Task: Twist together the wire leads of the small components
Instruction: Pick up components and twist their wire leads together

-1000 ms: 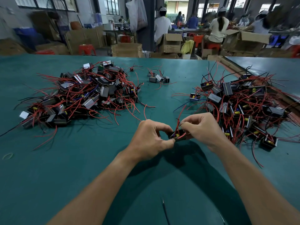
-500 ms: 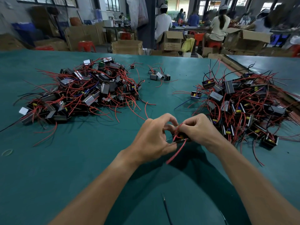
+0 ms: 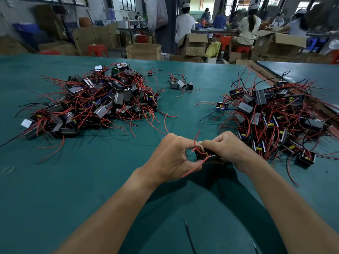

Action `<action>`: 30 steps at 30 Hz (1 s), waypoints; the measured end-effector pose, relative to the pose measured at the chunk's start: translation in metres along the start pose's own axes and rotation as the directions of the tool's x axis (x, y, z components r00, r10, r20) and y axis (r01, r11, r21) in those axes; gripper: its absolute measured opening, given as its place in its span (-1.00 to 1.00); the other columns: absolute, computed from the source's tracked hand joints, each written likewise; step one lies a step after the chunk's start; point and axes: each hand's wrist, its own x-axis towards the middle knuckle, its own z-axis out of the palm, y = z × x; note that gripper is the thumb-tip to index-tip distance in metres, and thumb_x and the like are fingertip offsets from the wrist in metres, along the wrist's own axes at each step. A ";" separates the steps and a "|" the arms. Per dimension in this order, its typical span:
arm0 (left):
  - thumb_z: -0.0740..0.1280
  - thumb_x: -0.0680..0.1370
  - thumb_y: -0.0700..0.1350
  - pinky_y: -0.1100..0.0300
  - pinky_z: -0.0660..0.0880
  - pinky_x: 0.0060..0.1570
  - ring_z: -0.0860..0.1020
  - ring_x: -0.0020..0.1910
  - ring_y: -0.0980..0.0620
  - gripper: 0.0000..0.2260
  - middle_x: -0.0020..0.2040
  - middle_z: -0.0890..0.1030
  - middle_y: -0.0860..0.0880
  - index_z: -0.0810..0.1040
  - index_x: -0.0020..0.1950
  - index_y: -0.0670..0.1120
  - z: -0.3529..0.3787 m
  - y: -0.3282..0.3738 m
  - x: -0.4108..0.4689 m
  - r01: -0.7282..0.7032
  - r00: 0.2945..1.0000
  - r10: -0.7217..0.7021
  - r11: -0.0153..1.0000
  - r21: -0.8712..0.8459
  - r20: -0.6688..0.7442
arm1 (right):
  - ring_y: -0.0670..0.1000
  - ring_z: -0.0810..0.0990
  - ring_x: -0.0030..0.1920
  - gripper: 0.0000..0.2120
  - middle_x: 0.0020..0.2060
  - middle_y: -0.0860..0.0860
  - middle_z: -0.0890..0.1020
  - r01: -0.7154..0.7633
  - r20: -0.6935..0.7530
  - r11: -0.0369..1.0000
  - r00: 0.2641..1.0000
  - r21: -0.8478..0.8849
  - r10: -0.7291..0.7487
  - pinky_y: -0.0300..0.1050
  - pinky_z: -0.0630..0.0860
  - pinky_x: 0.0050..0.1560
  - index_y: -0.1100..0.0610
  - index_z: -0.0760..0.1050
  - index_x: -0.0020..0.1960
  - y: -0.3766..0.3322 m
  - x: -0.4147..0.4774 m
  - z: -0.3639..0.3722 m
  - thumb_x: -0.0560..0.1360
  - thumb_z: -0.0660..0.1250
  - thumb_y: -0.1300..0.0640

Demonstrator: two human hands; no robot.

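Note:
A small black component [image 3: 207, 154] with red wire leads sits between both hands above the green table [image 3: 91, 180]. My left hand [image 3: 172, 158] curls its fingers round the red leads on the component's left side. My right hand [image 3: 229, 149] grips the component body from the right, thumb and fingers pinched near the leads. One red lead [image 3: 194, 166] sticks out down-left below my left hand, another [image 3: 196, 136] points up between the hands. Most of the component is hidden by my fingers.
A large pile of components with red leads [image 3: 91, 103] lies far left, another pile [image 3: 271, 118] lies right, close to my right hand. A few loose components [image 3: 179, 84] sit at the back centre. Loose black wires [image 3: 189, 235] lie near the front edge. A rubber band [image 3: 8, 169] lies left.
Both hands have closed in tighter over the component and shifted slightly right. The long red lead that stood up between them a second ago now hangs down-left below my left hand.

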 end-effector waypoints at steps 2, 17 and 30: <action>0.46 0.38 0.06 0.15 0.23 -0.48 0.17 -0.39 -0.06 -0.87 -0.43 0.47 -0.19 0.67 -0.15 0.04 0.001 -0.001 0.000 0.016 1.000 -0.016 0.998 0.066 -0.004 | 0.03 0.31 -0.53 -0.52 -0.60 0.10 0.40 0.017 0.002 1.000 1.000 -0.020 -0.017 -0.18 0.20 -0.47 0.14 0.42 -0.61 0.001 -0.001 -0.001 0.36 0.43 -0.09; 0.53 0.32 -0.07 0.02 0.60 -0.14 0.68 -0.21 0.03 -0.56 -0.14 0.71 0.06 0.29 -0.02 0.04 0.008 0.011 -0.001 0.136 0.976 -0.159 0.978 -0.157 -0.147 | 0.06 0.44 -0.44 -0.56 -0.43 0.19 0.53 0.008 -0.026 0.994 1.000 0.109 -0.005 -0.15 0.29 -0.42 0.27 0.58 -0.41 -0.014 -0.005 0.002 0.48 0.39 -0.04; 0.55 0.36 -0.28 -0.09 0.64 -0.05 0.62 -0.17 0.05 -0.83 -0.14 0.72 -0.14 0.72 -0.07 -0.18 0.011 0.004 0.002 0.244 0.959 -0.283 0.811 -0.531 0.008 | 0.02 0.37 -0.53 -0.54 -0.57 0.14 0.47 0.128 -0.095 0.990 0.988 0.053 -0.122 -0.15 0.31 -0.45 0.23 0.57 -0.46 -0.010 -0.003 -0.001 0.51 0.41 -0.04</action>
